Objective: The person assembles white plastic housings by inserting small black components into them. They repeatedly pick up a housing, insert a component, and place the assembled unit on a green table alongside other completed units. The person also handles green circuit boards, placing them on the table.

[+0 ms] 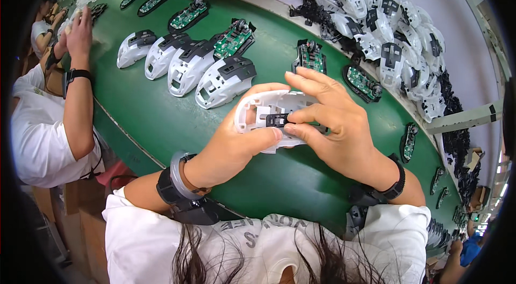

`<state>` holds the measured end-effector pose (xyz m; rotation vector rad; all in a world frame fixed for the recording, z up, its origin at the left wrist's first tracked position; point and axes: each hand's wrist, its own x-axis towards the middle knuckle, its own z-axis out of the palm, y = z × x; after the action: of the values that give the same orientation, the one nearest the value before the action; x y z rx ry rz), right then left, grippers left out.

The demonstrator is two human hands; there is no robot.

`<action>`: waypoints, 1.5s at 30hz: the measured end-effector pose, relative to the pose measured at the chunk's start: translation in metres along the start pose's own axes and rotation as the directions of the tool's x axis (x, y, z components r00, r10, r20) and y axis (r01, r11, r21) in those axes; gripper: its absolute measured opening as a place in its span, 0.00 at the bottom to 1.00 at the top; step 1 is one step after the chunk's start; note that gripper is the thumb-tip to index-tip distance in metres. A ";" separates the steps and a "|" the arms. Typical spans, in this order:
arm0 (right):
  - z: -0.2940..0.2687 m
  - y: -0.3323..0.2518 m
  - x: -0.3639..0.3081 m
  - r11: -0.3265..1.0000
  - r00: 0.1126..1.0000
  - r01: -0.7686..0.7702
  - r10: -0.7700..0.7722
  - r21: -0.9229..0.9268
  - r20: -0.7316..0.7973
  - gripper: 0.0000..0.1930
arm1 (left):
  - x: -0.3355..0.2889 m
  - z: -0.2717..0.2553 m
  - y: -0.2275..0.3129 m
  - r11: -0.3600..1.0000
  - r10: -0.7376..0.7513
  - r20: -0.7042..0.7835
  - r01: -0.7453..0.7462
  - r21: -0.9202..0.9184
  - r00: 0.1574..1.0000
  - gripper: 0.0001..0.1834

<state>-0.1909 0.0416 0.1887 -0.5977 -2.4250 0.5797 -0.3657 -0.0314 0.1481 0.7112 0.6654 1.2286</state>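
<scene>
We clamp the white mouse shell (263,117) in our left hand (236,144) while right hand (333,122) fingers pinch the black insert (277,120) (not fully seated), four finished shells (185,63) at ten o'clock.

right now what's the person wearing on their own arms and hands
Both hands are bare, no gloves. The left hand has a pale grey bangle at the wrist and a wide black strap just behind it. The right hand has a thin black band at the wrist. White short sleeves end above the forearms.
</scene>
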 end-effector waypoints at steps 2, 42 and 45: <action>0.002 -0.004 -0.002 0.993 0.999 0.007 -0.011 -0.119 -0.035 0.08 | -0.002 0.000 -0.002 0.994 0.040 -0.035 -0.036 0.107 0.999 0.31; 0.028 -0.007 -0.022 0.760 0.913 0.402 -0.373 -0.510 0.165 0.10 | -0.009 -0.001 0.005 0.920 0.000 -0.075 0.029 0.391 0.997 0.13; 0.002 -0.008 -0.042 0.785 0.904 0.418 -0.410 -0.458 0.122 0.10 | -0.012 -0.005 0.001 0.678 0.315 0.108 -0.303 0.670 0.943 0.17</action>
<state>-0.1634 0.0120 0.1737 -0.2178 -2.6088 -0.2102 -0.3729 -0.0419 0.1470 1.4861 1.0650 1.2928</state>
